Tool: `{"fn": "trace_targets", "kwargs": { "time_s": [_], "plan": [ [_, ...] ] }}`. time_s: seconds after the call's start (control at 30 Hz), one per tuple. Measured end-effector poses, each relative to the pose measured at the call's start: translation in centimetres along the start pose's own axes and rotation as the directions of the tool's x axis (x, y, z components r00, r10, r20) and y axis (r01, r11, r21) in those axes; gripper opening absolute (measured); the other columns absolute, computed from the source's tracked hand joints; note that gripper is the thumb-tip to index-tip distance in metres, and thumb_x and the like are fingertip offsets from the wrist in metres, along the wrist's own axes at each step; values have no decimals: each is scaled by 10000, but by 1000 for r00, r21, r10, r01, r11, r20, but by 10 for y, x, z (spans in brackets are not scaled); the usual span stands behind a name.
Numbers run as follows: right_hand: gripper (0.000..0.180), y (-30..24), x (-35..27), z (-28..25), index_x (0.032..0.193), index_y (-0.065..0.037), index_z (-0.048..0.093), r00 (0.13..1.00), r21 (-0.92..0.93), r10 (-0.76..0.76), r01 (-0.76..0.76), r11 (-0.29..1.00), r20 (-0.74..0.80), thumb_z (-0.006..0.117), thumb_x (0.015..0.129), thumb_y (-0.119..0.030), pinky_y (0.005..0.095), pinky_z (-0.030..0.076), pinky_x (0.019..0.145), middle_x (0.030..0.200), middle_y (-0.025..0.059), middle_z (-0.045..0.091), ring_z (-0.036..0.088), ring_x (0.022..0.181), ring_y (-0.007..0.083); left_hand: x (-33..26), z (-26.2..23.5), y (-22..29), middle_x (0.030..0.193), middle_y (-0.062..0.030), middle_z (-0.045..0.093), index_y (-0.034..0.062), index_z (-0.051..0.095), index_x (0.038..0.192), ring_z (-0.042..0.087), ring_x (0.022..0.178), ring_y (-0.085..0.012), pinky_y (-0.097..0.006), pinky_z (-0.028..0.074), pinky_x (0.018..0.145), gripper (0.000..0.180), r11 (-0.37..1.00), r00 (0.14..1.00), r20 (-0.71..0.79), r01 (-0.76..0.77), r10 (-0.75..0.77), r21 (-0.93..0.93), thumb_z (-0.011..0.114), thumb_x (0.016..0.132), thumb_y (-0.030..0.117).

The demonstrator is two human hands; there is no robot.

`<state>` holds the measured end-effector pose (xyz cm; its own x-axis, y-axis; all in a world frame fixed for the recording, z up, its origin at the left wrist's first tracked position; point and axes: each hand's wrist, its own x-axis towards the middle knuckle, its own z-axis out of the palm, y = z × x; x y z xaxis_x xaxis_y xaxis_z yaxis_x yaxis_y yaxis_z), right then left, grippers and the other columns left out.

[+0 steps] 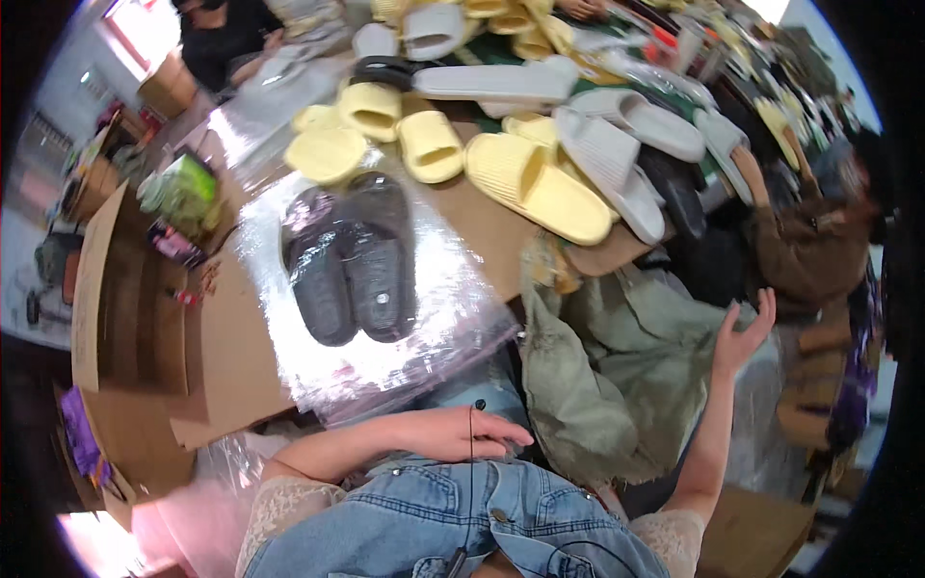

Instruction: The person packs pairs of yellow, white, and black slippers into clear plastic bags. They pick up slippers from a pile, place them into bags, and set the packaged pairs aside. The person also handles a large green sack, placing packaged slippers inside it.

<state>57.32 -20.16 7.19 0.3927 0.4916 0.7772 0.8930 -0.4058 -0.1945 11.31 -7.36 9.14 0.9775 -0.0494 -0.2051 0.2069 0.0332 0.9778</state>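
Shown with left hand (453,435) loosely open, right hand (743,339) spread at right, both empty, dark slippers (378,284) farther left.

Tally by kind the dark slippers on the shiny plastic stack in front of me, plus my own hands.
Dark slippers on the plastic stack: 2
Your own hands, left hand and right hand: 2
Total: 4

"What was worn just below the left hand (462,433)?"
"Light-blue denim (395,525), dark-stitched, with a round button (498,516)."
"And farther from that hand?"
"Pale lace sleeves (279,503); a thin black cable (471,472) ran past the hand."
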Motion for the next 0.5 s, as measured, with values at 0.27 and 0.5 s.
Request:
{"fn": "trace_targets", "kwargs": {
  "time_s": [0.27,0.5],
  "plan": [
    [248,-279,20,38,937,-78,661,837,763,-542,297,574,81,704,713,19,395,485,860,1048,106,643,619,988,304,-118,-44,39,940,-107,705,4,695,989,664,898,-225,-329,513,812,150,912,455,-807,-27,376,409,618,863,-21],
    [186,-459,19,61,868,-59,651,638,807,-640,48,588,428,743,820,-213,386,525,622,852,87,648,645,712,289,-202,-95,-15,1417,-187,463,60,570,1289,484,1235,-355,-431,421,1016,477,747,123,-910,534,395,396,705,841,153]
  ]
}}
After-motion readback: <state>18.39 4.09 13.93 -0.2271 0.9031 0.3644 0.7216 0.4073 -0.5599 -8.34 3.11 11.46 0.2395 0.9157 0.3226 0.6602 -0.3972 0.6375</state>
